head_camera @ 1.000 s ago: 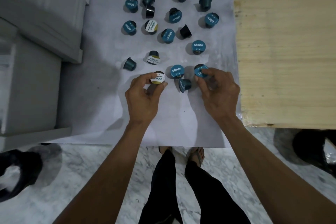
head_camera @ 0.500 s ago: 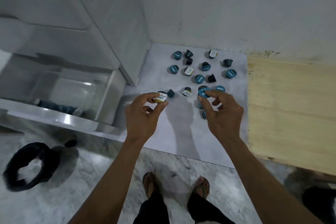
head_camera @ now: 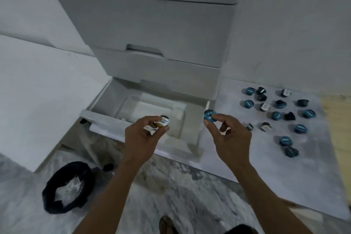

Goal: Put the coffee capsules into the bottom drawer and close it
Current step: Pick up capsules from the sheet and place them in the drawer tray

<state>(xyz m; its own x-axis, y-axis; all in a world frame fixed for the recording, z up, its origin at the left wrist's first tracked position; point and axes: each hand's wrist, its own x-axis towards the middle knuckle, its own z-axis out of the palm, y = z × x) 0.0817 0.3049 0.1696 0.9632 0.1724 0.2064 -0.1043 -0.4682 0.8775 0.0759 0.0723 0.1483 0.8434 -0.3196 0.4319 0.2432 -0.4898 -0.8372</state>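
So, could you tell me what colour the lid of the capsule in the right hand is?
Teal blue lid, seen from the head view.

Capsules (head_camera: 276, 115) lie right of the open bottom drawer (head_camera: 144, 131).

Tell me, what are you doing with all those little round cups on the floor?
A person is putting coffee capsules away. The left hand pinches a white-and-gold-topped capsule over the open bottom drawer of a white plastic drawer unit. The right hand has a blue-topped capsule in its grip, near the drawer's right edge. Many more blue and dark capsules wait on the pale mat to the right. The drawer is not yet closed.
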